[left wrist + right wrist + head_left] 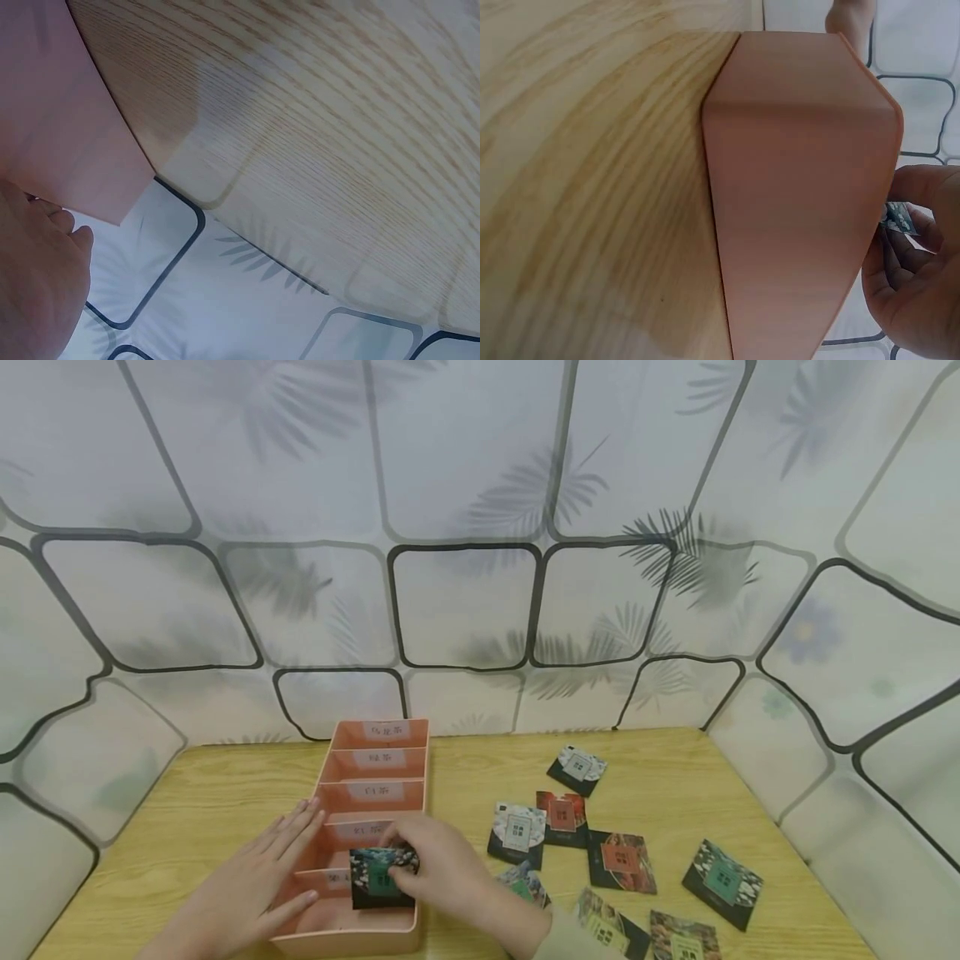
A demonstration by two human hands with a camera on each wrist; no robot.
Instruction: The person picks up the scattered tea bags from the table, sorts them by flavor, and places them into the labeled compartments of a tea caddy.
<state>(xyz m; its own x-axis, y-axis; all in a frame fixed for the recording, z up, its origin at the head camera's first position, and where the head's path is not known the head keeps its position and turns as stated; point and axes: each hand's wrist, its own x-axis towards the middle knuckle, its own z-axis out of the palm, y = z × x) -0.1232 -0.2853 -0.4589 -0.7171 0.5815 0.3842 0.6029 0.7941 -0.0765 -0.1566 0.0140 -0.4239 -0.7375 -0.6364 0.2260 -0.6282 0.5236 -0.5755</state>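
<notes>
A long pink divided box (pixel 345 946) stands at the left of the table, with paper labels in its compartments. My right hand (pixel 442 868) pinches a dark tea packet (pixel 367 881) with a green label between thumb and fingers, over the nearest compartments. In the right wrist view, a patterned corner of that tea packet (pixel 901 218) shows between the fingers beside the box wall (pixel 802 202). My left hand (pixel 251 881) rests along the left rim of the box, its fingers straight. The left wrist view shows part of this hand (pixel 41 277) at the box's edge.
Several tea packets lie scattered right of the box: white-labelled ones (pixel 517 833) (pixel 577 768), red (pixel 562 817) and orange ones (pixel 621 860), a green one (pixel 722 882) and yellowish ones (pixel 684 937). A patterned curtain (pixel 465 606) hangs behind the wooden table (pixel 480 768).
</notes>
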